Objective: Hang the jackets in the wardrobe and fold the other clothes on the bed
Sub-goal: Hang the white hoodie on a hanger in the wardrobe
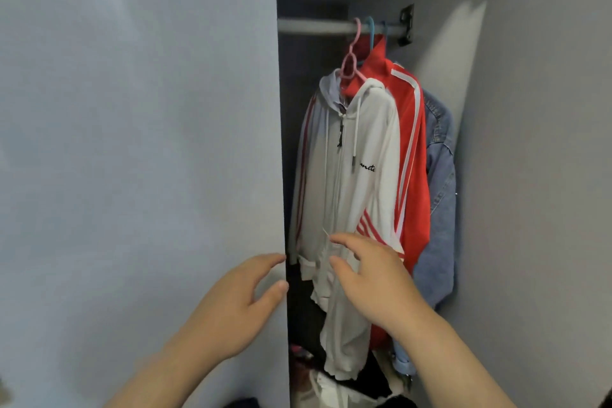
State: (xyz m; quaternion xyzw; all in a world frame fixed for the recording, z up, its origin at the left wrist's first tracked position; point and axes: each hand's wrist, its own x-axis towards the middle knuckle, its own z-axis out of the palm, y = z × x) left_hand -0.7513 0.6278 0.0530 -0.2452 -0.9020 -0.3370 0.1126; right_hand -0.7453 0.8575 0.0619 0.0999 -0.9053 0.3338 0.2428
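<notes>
door panel (132,142) of the wardrobe filled the left side, pale and plain. left hand (238,301) hovered at its right edge, fingers relaxed and a little spread, thumb apart from them, gripping nothing; whether the fingertips touched the edge could not be told. just past that edge the white hooded jacket (347,175) hung on a pink hanger (351,60) hooked over the rail (318,26). right hand (374,278) was raised in front of that jacket's lower part, fingers splayed and loosely bent, holding nothing; contact with the cloth was unclear. next on the rail hung the red jacket (410,175) with white stripes, pressed against the white one, and behind it the denim jacket (440,209), nearest the grey panel (536,175) on the right. crumpled clothes (331,387) lay on the wardrobe floor beneath.
</notes>
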